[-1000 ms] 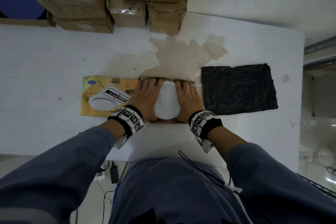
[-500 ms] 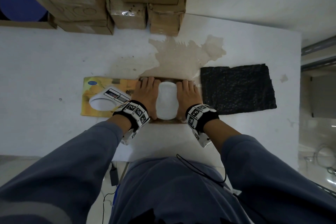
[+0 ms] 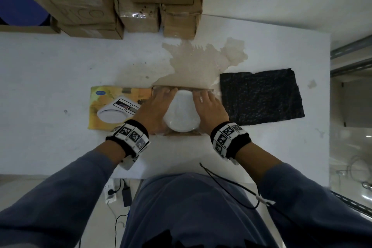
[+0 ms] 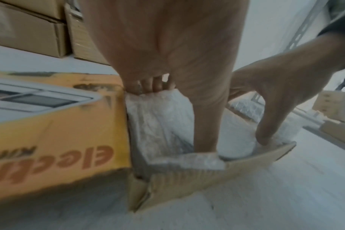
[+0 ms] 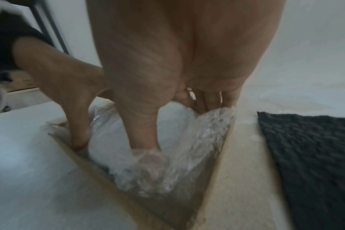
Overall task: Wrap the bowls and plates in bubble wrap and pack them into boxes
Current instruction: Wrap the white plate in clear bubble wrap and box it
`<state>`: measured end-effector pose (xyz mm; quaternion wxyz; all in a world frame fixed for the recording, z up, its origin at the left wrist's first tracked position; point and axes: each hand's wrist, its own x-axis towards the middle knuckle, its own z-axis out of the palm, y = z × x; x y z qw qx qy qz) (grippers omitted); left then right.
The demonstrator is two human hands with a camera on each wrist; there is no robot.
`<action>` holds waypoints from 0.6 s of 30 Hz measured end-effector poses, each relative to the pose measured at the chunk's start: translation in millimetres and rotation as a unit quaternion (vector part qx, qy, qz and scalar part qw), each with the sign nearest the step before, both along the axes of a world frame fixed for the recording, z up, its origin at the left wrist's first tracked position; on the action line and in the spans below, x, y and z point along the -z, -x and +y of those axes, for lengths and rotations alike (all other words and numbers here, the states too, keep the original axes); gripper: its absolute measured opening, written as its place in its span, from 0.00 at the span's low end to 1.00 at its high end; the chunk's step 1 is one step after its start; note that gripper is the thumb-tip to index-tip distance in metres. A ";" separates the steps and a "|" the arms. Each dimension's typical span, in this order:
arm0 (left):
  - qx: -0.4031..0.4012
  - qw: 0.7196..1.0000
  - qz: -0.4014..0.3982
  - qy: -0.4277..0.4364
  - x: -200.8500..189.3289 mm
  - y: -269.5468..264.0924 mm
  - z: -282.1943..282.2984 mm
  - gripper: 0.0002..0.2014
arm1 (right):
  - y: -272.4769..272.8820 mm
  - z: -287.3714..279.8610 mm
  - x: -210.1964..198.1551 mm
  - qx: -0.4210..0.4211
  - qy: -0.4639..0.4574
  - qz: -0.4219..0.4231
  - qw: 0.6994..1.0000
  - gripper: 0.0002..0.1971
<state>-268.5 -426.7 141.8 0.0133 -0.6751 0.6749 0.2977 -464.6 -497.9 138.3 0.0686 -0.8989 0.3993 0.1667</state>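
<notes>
Nearest the table's front edge, an open cardboard box [image 3: 182, 134] holds one white bowl in clear bubble wrap [image 3: 182, 113], set down between its walls. The left hand [image 3: 156, 109] flanks the bundle on one side, fingers fairly straight and running down along the wrap, thumb tucked inside the near wall. The right hand [image 3: 209, 109] mirrors it opposite, fingers laid against the film and thumb pressed into the crumpled plastic; neither hand closes round anything. Judged handling: ceramic under the film, so moderately heavy, rigid and breakable; the wrap itself is soft, springy and slick, likely to slide on the glaze. Best taken with flat palms on opposite sides, low on the body, rather than by loose film. Just left, touching the box, lies its yellow printed flap [image 3: 118, 104] showing a white scale. To the right, just beside the box, a sheet of black bubble wrap [image 3: 261, 96] lies flat. Beyond, a brown stain [image 3: 199, 66] marks the white table [image 3: 60, 70], and stacked cardboard cartons [image 3: 112, 0] stand at the far edge. Against a second ago: both hands sit slightly farther forward along the bundle, fingertips nearer the far wall, and more of the bowl's near end shows between the wrists.
</notes>
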 end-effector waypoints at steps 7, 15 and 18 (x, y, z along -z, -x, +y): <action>0.066 0.987 -0.146 0.014 0.7 -6.5 0.3 0.60 | 1.3 4.8 -1.3 -0.005 0.005 0.064 0.998 0.50; 0.094 0.981 -0.166 0.040 18.1 -11.2 8.7 0.60 | 7.5 1.0 22.5 -0.009 -0.015 0.055 0.998 0.64; 0.106 0.981 -0.155 0.046 20.4 -17.5 8.3 0.62 | 7.9 -2.9 20.8 -0.002 -0.032 0.063 0.997 0.67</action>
